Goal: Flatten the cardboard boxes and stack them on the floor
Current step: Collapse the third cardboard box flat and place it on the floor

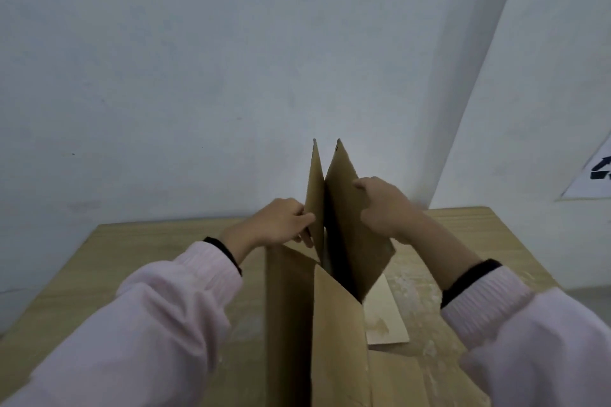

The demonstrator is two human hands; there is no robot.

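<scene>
A brown cardboard box [337, 324] stands upright on the wooden table [158, 261], pressed almost flat, its two far flaps pointing up side by side. My left hand [281, 223] pinches the left flap [315, 195] near its lower edge. My right hand [383, 205] grips the right flap [350, 225] at its outer edge, fingers curled over it. Only a narrow dark gap stays between the two flaps. Both arms wear pale pink sleeves with black cuffs.
A small pale sheet of card [385, 314] lies flat on the table to the right of the box. A white wall [231, 59] rises just behind the table. A paper sign with a dark mark [595, 175] hangs on the right wall.
</scene>
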